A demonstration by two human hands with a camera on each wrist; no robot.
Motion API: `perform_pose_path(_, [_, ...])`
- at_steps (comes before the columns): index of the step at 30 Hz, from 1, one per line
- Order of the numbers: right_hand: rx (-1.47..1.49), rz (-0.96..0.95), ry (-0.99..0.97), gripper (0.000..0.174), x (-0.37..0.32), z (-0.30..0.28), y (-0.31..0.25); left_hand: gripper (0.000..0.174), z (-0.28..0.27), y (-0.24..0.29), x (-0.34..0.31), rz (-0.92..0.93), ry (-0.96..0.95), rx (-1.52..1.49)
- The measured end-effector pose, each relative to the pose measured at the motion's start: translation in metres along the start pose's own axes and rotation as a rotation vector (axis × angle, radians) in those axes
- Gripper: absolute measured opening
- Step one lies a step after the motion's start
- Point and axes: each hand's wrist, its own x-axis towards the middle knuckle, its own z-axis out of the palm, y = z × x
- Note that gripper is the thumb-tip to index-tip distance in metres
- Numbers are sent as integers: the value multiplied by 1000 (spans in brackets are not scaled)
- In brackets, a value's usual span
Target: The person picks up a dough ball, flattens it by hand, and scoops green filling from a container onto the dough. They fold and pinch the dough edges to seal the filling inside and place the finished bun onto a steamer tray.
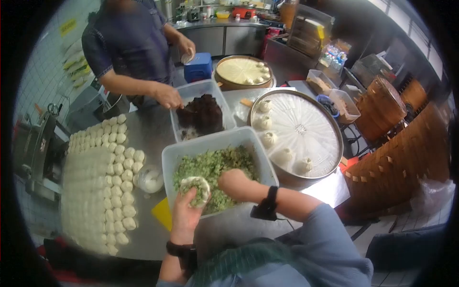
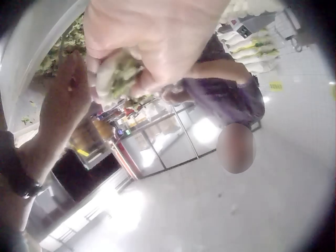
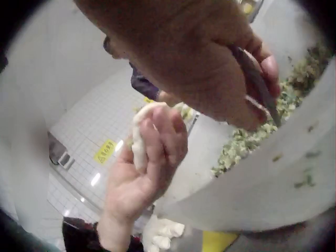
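Note:
In the head view my left hand (image 1: 185,216) cups a round dough wrapper (image 1: 204,183) with chopped green filling on it, by the near left side of a plastic tub. The left wrist view shows the left fingers (image 2: 152,79) curled around the filling-topped wrapper. My right hand (image 1: 237,185) is over the green filling (image 1: 215,165) in the tub (image 1: 167,167). From the right wrist view, that hand (image 3: 194,68) grips a flat dark tool (image 3: 256,81), its tip down at the filling (image 3: 239,152).
Rows of dough pieces (image 1: 117,191) cover the left of the table, beside a small bowl (image 1: 150,181). Behind my tub stands another with dark filling (image 1: 203,115); a person (image 1: 129,48) works there. To the right, a round steamer (image 1: 315,143) holds several buns; stacked steamers (image 1: 382,107) stand beyond.

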Motion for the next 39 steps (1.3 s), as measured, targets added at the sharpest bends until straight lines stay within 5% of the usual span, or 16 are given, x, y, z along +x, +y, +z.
perform_pose_path(1, [197,24,309,15,-8,6,-5,37,-1,-1,-8,-22,8,-10])
perform_pose_path(3, [606,79,477,21,-15,-5,-7,39,3,2,-12,-30,-27,-55])
perform_pose_path(4, [574,-1,475,28,-11,-1,-16,39,1,2,-11,-9,21,-66])
perform_pose_path(6, [1113,171,264,35,-32,-29,-10,40,-8,-3,-8,-30,-73,-21])
perform_pose_path(12, [1448,187,276,27,-39,-27,-18,42,6,0,-6,-97,-92,-43])
perform_pose_path(20, [1333,107,498,16,-44,-22,-18,47,11,0,-9,-191,-74,126])
perform_pose_path(26, [1632,146,210,21,-44,-9,-9,53,27,6,-10,-202,-162,295])
perform_pose_path(32, [1393,172,391,23,-47,-7,-8,44,28,10,-7,-360,-78,86])
perform_pose_path(34, [1305,91,538,20,-45,-1,-10,35,19,0,-1,-251,-71,499])
perform_pose_path(36, [884,-161,808,16,-47,-3,-13,32,11,-3,4,-258,-127,554])
perform_pose_path(39, [1112,-80,588,16,-58,-18,-18,31,18,2,-2,-288,-184,616])
